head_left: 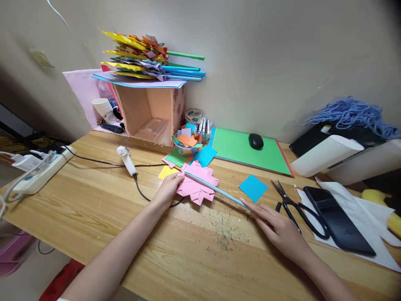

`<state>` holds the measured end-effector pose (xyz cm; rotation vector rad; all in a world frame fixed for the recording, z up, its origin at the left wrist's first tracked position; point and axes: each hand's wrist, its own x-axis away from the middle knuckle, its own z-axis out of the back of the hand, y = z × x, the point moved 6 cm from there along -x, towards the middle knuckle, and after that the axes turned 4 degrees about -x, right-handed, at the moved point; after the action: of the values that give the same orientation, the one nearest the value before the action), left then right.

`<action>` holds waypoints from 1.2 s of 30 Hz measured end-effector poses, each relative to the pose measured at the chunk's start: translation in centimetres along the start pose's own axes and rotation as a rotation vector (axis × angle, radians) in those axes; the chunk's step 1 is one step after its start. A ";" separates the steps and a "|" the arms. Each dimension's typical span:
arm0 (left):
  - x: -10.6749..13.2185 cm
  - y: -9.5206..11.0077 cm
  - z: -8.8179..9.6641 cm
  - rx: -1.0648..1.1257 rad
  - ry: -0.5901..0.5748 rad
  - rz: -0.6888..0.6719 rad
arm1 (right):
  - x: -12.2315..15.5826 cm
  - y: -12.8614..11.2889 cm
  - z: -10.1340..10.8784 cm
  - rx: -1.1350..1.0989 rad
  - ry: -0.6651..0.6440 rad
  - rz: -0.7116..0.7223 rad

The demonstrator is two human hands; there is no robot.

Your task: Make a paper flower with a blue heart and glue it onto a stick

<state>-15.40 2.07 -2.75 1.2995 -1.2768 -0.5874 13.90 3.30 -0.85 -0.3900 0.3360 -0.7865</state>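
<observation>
A pink folded-paper flower [198, 193] with a pointed edge is at the middle of the wooden table. Across it lies a thin light-blue paper stick [226, 195], slanting down to the right. My left hand [169, 189] pinches the flower's left edge, close to the stick's upper end; its fingertips are partly hidden. At the stick's lower end, the fingers of my right hand [278, 225] close around it. A white glue gun [125, 161] stands to the left of the flower, and a blue paper square [253, 188] lies to the right.
Black scissors [290, 205] and a phone [338, 219] lie at the right. Behind are a green sheet [233, 144] with a mouse [256, 141], a bowl of paper scraps [188, 146] and an open box [150, 113] topped with paper flowers. A power strip [44, 171] sits left.
</observation>
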 end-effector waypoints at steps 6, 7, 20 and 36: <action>-0.1 0.0 0.1 -0.006 0.012 -0.001 | -0.1 -0.4 0.3 -0.002 -0.003 0.007; 0.0 0.1 0.1 -0.004 0.007 -0.005 | -0.1 -0.5 0.3 -0.006 -0.009 0.007; 0.3 0.5 -0.9 0.155 -0.044 0.075 | 0.1 -0.3 0.6 0.056 -0.048 -0.014; 0.8 2.2 -1.7 0.097 -0.199 -0.092 | 0.3 -0.8 3.0 0.237 0.092 0.054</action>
<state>-14.32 2.53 -0.14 1.4132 -1.4285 -0.7428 14.88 3.23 2.09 -0.1225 0.3334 -0.7832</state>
